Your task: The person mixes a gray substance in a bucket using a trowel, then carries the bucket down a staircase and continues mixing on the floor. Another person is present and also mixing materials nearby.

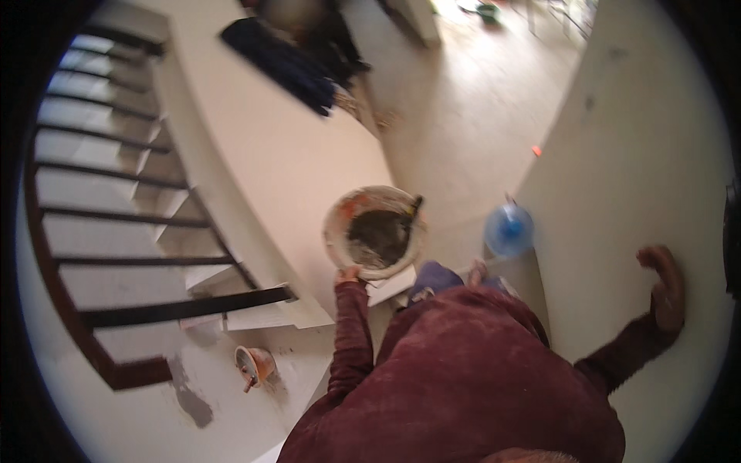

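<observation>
My left hand (349, 275) is closed on the near edge of a round, light-coloured bucket (333, 235) in front of me. Grey wet mortar (378, 238) lies inside it, and orange smears mark the inner wall. A tool with a dark handle (417, 205) leans on the bucket's right rim; its lower end is hidden in the mortar. Out to the right, my right hand (667, 287) is raised at the pale wall (625, 185) with nothing in it. Its fingers are extended and slightly bent; I cannot tell whether the palm touches the wall.
A blurred blue water jug (509, 230) stands right of the bucket. At left, a dark railing (131, 220) borders stairs (158, 147). A small orange bucket (262, 363) sits lower left. Ahead, a person in dark clothing (282, 65) is by the pale ledge (255, 147).
</observation>
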`<state>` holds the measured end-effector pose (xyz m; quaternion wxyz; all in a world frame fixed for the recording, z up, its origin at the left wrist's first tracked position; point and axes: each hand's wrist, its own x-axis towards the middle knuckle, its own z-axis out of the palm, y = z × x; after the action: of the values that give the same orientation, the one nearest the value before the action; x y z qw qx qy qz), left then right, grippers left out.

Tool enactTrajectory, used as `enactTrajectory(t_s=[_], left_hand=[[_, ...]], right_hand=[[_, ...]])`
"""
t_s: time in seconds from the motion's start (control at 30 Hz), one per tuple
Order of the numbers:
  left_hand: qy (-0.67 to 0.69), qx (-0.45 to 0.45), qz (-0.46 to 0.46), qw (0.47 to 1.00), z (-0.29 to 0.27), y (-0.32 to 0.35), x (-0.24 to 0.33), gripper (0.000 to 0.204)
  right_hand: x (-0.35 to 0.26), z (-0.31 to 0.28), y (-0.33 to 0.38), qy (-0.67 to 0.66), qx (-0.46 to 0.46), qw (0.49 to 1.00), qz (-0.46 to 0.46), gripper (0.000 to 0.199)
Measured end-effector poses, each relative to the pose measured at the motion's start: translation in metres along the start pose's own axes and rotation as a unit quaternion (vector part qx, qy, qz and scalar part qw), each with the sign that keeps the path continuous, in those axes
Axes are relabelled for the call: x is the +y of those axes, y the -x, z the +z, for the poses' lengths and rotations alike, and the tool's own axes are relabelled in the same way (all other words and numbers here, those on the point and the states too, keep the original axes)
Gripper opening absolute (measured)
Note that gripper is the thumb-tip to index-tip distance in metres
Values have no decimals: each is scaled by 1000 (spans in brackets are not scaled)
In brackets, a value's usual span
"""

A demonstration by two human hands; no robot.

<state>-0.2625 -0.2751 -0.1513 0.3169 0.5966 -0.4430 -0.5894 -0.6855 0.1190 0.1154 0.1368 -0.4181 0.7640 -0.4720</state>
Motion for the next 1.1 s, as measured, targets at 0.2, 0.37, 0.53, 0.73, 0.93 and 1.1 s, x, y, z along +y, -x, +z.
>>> enactTrajectory(t_s=[0.2, 0.37, 0.53, 0.73, 0.93, 1.1], left_hand=[[-95, 49, -42, 993, 25, 0, 10, 34], [106, 68, -170, 977, 1, -43, -8, 43], [156, 2, -146, 977, -50, -114, -79, 43], [124, -7, -94, 988, -20, -158, -135, 38], [20, -43, -77, 996, -27, -153, -88, 39], [-18, -83, -82, 993, 1, -172, -85, 39]], right_hand=[[20, -14, 13, -8, -39, 999, 9, 58], [-11, 4, 12, -50, -11, 999, 19, 56], [3, 108, 21, -204, -111, 966, 112, 49], [199, 324, 54, 39, -206, 950, 231, 52], [278, 451, 62, 37, -379, 876, 296, 56], [311, 411, 58, 100, -346, 856, 371, 58]])
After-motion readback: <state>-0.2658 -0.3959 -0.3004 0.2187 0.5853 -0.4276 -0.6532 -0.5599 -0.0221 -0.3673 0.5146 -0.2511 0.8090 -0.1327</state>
